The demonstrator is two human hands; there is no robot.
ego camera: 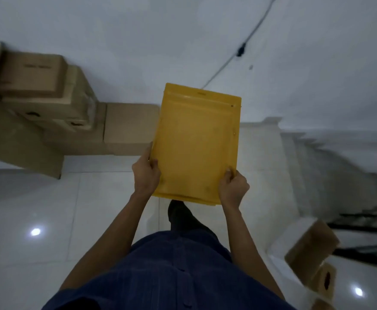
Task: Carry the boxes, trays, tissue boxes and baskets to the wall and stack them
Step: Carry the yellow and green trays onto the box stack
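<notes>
while aloft, one yellow tray stack (196,144) (two hands (146,173) (233,186))

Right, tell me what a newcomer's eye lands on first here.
First, the stack of flat rectangular yellow plastic trays held out mid-frame, with the left hand and right hand gripping its near corners. Next, the pile of brown cardboard boxes stacked against the white wall at upper left, and a thin black cable running down that wall at upper right.
</notes>
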